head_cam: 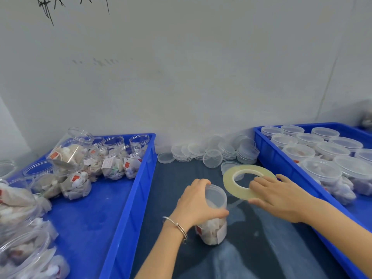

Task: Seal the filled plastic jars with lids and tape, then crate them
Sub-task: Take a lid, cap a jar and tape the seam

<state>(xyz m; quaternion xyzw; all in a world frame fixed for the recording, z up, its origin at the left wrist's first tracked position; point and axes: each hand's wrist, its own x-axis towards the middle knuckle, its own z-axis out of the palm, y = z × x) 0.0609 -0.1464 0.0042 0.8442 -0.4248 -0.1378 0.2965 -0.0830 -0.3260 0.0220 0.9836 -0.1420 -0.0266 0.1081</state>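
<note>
Head view: left hand (196,206) grips lidded jar (213,224); right hand (281,198) pinches tape roll (244,181).

A plain grey-white wall (201,77) rises beyond the fingertips, black handwritten scrawl (60,7) at its upper left. A dark blue tabletop (261,248) lies beneath them.

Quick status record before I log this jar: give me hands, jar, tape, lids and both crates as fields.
left hand: grips the lidded top of the jar
right hand: holds the tape roll, fingers through its core
jar: upright on the dark mat, filled, lid on
tape roll: tilted, a strand runs toward the jar
loose lids: heaped by the wall
left crate: filled jars without lids
right crate: lidded jars
</note>
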